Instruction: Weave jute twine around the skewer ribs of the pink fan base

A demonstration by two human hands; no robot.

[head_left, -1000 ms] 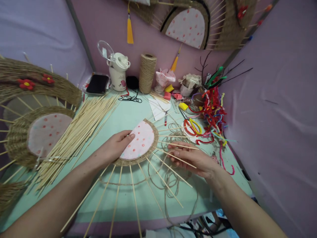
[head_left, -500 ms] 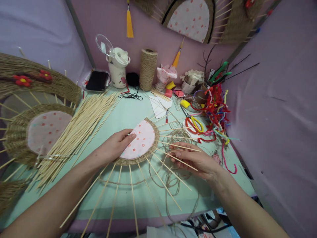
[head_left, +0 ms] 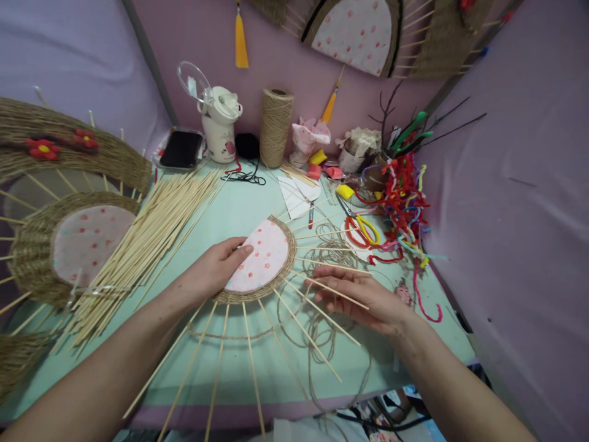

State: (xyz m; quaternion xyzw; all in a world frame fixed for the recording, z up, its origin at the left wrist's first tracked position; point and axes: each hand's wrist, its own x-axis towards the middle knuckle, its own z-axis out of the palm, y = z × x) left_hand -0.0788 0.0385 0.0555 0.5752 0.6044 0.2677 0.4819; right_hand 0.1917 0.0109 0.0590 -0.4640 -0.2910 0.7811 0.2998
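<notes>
My left hand [head_left: 225, 264] grips the straight edge of a half-round fan panel [head_left: 260, 261], thumb on top of its white cloth with red dots. A band of woven twine [head_left: 243, 298] borders the curve, and thin bamboo sticks [head_left: 251, 368] fan outward from it. At the panel's right, my right hand [head_left: 354, 294] is among the sticks, fingers curled in a loose pinch on a strand of jute twine [head_left: 294, 310]. That strand runs loosely across the lower sticks. Sticks partly cover the right fingertips. A loose tangle of twine [head_left: 331, 248] lies behind this hand.
Left of the panel lies a pile of bamboo sticks [head_left: 151, 245] beside a larger woven fan [head_left: 32, 258]. Scissors [head_left: 361, 230], pipe cleaners [head_left: 405, 202] and yellow clay [head_left: 345, 191] are at the right. A twine spool [head_left: 276, 129], a white bottle [head_left: 219, 132] and a phone [head_left: 181, 149] stand behind.
My right hand has shifted slightly left and its fingers have loosened a little. The twine strand near it has moved, and the panel has tilted slightly. My left hand keeps its grip.
</notes>
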